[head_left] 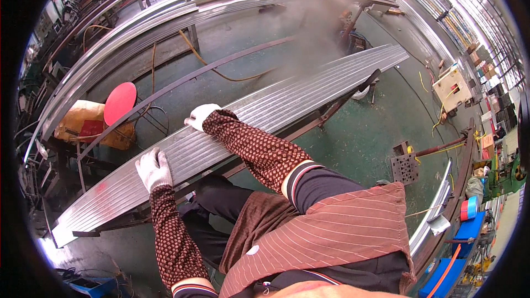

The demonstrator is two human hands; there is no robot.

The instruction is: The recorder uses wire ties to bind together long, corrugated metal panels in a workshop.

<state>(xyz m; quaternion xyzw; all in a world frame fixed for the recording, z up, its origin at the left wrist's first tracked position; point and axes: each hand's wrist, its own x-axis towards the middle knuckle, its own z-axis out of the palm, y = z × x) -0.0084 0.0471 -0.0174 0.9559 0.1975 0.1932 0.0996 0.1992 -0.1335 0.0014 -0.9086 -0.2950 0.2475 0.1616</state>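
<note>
A long stack of ribbed silver metal strips [287, 96] lies on a dark steel frame and runs from lower left to upper right. My left hand [154, 169], in a white glove with a patterned brown sleeve, rests flat on the strips near their near edge. My right hand [200, 116], also in a white glove, reaches across the stack and hooks over its far edge. Neither hand lifts anything clear of the stack.
A red round stool [120, 102] stands beyond the stack on the green floor, next to a yellow-brown sack [83, 121]. More long metal profiles [138, 27] lie further back. A yellow hose [215, 69] crosses the floor. A perforated steel block [404, 168] sits at right.
</note>
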